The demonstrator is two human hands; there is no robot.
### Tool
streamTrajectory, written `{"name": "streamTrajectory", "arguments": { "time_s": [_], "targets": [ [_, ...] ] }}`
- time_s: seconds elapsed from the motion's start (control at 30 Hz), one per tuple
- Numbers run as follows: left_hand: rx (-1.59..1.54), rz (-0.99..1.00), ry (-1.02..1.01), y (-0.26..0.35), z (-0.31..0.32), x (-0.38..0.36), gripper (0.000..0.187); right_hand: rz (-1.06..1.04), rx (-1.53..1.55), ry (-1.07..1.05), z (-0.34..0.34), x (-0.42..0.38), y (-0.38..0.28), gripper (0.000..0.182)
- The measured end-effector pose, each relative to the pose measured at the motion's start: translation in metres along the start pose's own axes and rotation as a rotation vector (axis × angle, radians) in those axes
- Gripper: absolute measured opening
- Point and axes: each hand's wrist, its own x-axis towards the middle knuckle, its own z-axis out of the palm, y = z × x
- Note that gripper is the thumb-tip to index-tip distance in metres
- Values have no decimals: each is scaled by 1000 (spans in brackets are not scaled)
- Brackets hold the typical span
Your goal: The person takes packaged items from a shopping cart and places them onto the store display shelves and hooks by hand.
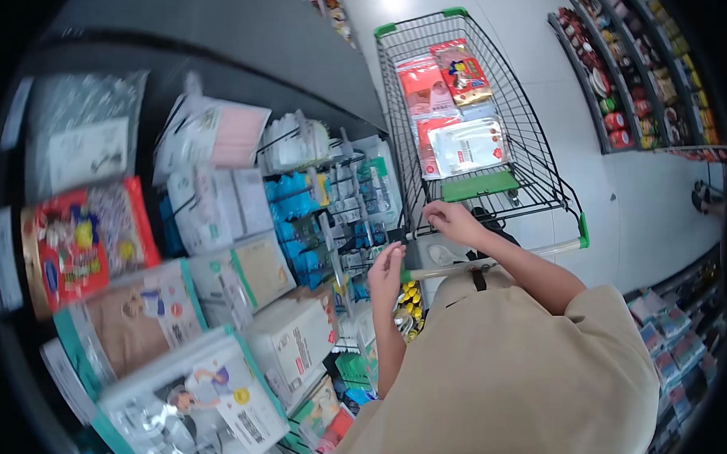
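Presently | right hand [453, 222] fingers curled on cart handle [498, 260] | left hand [386, 274] open, empty | package labels unreadable

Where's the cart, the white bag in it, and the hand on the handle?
Cart [551, 181], head view: right side wire wall.
White bag [468, 147], head view: middle of its front.
Right hand [453, 221], head view: back of the hand.

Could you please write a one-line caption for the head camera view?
Shopper's right hand on cart handle, left hand near shelf packets; packaged goods fill cart.
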Motion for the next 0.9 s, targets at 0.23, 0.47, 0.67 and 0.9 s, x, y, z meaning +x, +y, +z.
{"name": "streamTrajectory", "arguments": {
  "time_s": [0.23, 0.47, 0.67, 0.9],
  "targets": [
    [60, -96, -161, -7, 57, 75, 28, 76, -489, 280, -92, 47, 87, 29],
    [91, -222, -72, -14, 87, 113, 29, 21, -924, 300, -159, 138, 243, 19],
    [23, -308, 20, -24, 103, 119, 26, 68, -1276, 225, -174, 232, 332, 30],
    [-20, -372, 12, -32, 121, 121, 26, 195, -1359, 214, -169, 283, 342, 27]
  ]
}}
